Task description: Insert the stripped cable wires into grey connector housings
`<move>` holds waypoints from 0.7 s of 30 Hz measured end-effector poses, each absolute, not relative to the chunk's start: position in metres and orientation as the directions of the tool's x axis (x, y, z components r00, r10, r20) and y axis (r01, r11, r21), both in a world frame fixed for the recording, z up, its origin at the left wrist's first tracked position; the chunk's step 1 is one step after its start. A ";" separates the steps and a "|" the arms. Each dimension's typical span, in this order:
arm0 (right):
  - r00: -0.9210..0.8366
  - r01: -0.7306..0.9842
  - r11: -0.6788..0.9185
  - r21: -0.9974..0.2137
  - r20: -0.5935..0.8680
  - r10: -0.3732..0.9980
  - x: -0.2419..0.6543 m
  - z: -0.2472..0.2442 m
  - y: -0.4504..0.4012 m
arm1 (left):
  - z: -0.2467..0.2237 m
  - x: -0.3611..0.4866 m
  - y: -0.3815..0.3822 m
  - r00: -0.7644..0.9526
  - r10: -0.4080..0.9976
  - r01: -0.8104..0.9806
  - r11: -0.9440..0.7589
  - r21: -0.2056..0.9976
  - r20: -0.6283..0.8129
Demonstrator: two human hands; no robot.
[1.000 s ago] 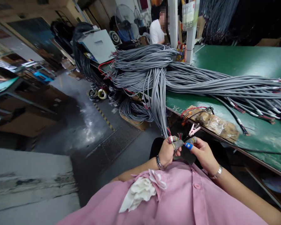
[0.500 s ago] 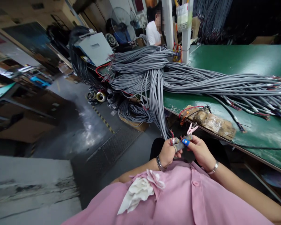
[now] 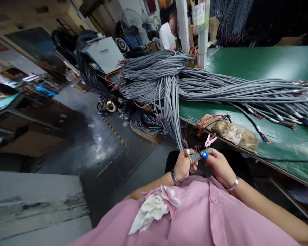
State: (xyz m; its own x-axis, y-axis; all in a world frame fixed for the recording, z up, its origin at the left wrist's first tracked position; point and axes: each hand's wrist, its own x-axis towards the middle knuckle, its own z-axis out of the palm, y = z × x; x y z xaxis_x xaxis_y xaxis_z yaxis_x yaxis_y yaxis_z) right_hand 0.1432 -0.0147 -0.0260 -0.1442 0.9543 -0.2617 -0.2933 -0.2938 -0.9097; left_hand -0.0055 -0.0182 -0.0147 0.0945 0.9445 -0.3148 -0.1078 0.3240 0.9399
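In the head view, my left hand [image 3: 184,165] is closed around the end of a bundle of grey cables [image 3: 172,116] that hangs over the table edge. Thin red wires [image 3: 186,145] stick out above its fingers. Further fine reddish wires [image 3: 197,149] rise between my two hands. Just right of them, my right hand [image 3: 220,167] is closed, thumb against fingers; whatever it pinches is too small to make out. A blue covering [image 3: 204,154] is on the right thumb, and grey wraps cover some fingers of both hands. A pink clip [image 3: 210,140] is just above the right hand.
Many grey cables [image 3: 220,90] lie across the green table [image 3: 259,63]. A tape-wrapped block [image 3: 236,135] with red and black leads sits at its near edge. Coiled cable [image 3: 146,122] lies below on the left. A person [image 3: 166,37] in white is behind the posts.
My right thumb has shifted slightly, and the fine wires between my hands now show more clearly. The left hand keeps its hold on the cables. The view has tilted a little.
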 end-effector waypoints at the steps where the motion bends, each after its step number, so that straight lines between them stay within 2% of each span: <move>1: -0.168 -0.304 -0.307 -0.902 -0.266 0.949 0.144 -0.025 -0.014 | -0.015 -0.006 -0.018 0.106 0.945 -0.101 0.319 0.942 -0.309; 6: -0.301 -0.368 -0.382 -0.848 -0.280 0.912 0.158 -0.013 -0.005 | -0.012 -0.011 -0.015 0.246 0.896 0.002 0.381 0.925 -0.370; 10: -0.379 -0.256 -0.359 -0.898 -0.248 0.891 0.167 -0.006 0.005 | -0.011 -0.013 -0.014 0.344 0.826 0.134 0.428 0.894 -0.447; 15: -0.404 -0.150 -0.304 -0.941 -0.223 0.887 0.166 -0.003 0.010 | -0.017 -0.014 -0.015 0.386 0.818 0.152 0.400 0.904 -0.427; 21: -0.383 -0.118 -0.290 -0.950 -0.226 0.896 0.162 -0.004 0.009 | -0.023 -0.013 -0.015 0.379 0.808 0.209 0.399 0.893 -0.450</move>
